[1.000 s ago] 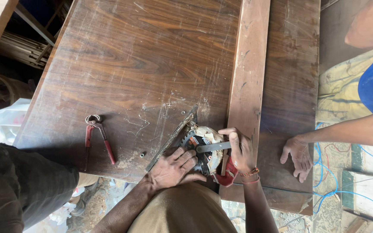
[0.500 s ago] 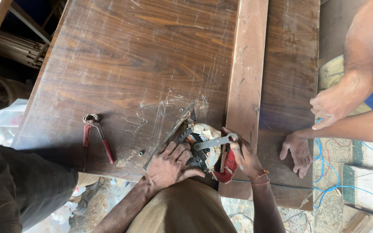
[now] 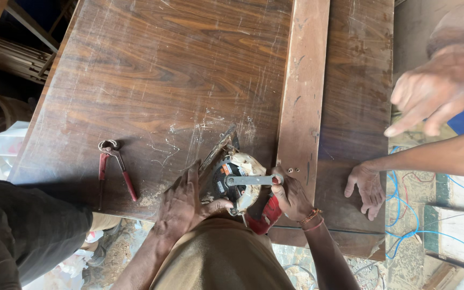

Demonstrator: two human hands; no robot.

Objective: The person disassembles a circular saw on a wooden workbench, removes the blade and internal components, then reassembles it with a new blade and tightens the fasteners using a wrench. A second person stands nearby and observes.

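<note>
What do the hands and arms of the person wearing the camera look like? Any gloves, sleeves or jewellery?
Both are bare: no gloves, no sleeves showing on the forearms. The left hand wears no ring or band that can be seen. The right hand has thin bracelets at the wrist, one beaded in orange-gold and one reddish.

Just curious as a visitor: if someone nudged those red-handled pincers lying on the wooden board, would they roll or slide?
The pincers lie flat on the board, so they probably slide rather than roll. They look like metal, so likely stiff and heavy for their size. The handles might swing at the pivot.
</note>
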